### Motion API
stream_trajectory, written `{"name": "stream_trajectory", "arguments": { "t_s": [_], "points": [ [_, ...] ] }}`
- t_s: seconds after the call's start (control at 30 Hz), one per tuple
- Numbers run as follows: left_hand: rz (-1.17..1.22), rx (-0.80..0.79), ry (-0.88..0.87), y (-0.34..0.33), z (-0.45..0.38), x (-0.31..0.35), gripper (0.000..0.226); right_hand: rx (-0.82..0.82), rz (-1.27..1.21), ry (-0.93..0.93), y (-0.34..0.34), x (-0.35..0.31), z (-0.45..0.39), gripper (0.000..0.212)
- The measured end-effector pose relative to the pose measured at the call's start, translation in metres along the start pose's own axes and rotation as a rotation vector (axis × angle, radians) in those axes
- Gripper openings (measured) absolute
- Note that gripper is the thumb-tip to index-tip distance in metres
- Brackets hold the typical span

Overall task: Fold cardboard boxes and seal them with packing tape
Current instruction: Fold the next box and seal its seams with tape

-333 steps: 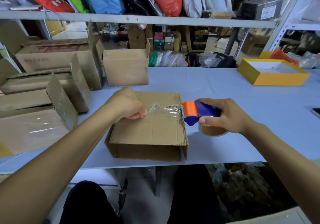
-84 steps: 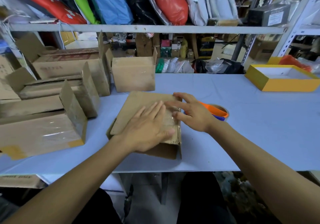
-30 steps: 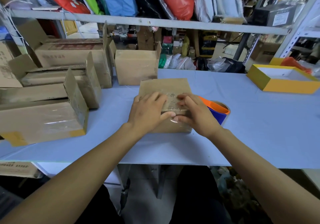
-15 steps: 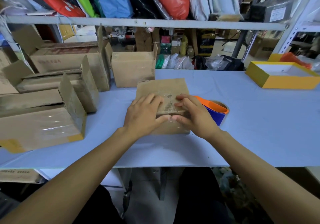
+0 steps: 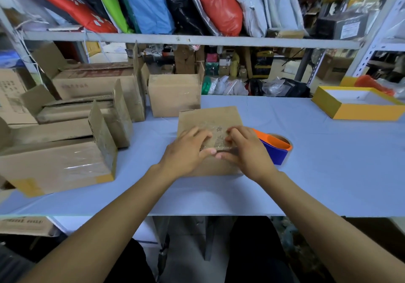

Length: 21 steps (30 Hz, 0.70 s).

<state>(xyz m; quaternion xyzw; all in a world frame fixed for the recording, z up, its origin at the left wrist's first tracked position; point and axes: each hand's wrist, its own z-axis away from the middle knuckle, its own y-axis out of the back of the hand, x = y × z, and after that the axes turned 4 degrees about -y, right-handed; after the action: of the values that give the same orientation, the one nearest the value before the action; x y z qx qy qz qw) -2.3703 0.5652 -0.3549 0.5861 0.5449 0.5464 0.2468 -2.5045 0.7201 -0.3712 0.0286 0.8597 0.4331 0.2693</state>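
Note:
A small closed cardboard box (image 5: pixel 209 116) sits mid-table with clear tape across its top and down its near side. My left hand (image 5: pixel 186 151) lies on the box's near left part, fingers spread flat on top and thumb along the near edge. My right hand (image 5: pixel 243 149) mirrors it on the right, with the two thumbs almost touching over the tape. Both hands press on the tape and box. The orange and blue tape dispenser (image 5: pixel 274 147) lies on the table just right of my right hand, apart from it.
Several open cardboard boxes (image 5: pixel 65 164) crowd the table's left side, and one more box (image 5: pixel 174 94) stands behind the work box. A yellow tray-like box (image 5: pixel 359 109) sits at the far right. A shelf rail (image 5: pixel 197 40) runs overhead.
Over eleven seconds the tape dispenser was set down and the box turned. In the last second both hands stay on the taped near edge, shifting only slightly.

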Motion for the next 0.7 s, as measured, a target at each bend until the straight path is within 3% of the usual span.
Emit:
{"name": "stream_trajectory", "arguments": {
  "t_s": [0.1, 0.23, 0.3, 0.5, 0.7],
  "points": [
    [0.017, -0.004, -0.005, 0.002, 0.002, 0.001, 0.044, -0.046, -0.058, 0.005, 0.001, 0.003, 0.003, 0.042],
    [0.028, -0.059, -0.055, 0.005, 0.008, -0.007, 0.063, -0.194, -0.078, 0.02, 0.011, 0.011, 0.006, 0.052],
    [0.056, -0.078, -0.067, 0.007, 0.011, -0.01, 0.073, -0.169, -0.029, -0.011, 0.011, 0.004, 0.006, 0.057],
    [0.02, 0.003, -0.075, 0.005, 0.026, -0.01, 0.072, -0.037, 0.018, -0.028, 0.006, -0.003, -0.002, 0.067],
    [0.185, 0.138, -0.032, 0.006, 0.029, -0.011, 0.056, 0.057, 0.203, 0.18, 0.001, -0.002, 0.0, 0.046]
  ]
}}
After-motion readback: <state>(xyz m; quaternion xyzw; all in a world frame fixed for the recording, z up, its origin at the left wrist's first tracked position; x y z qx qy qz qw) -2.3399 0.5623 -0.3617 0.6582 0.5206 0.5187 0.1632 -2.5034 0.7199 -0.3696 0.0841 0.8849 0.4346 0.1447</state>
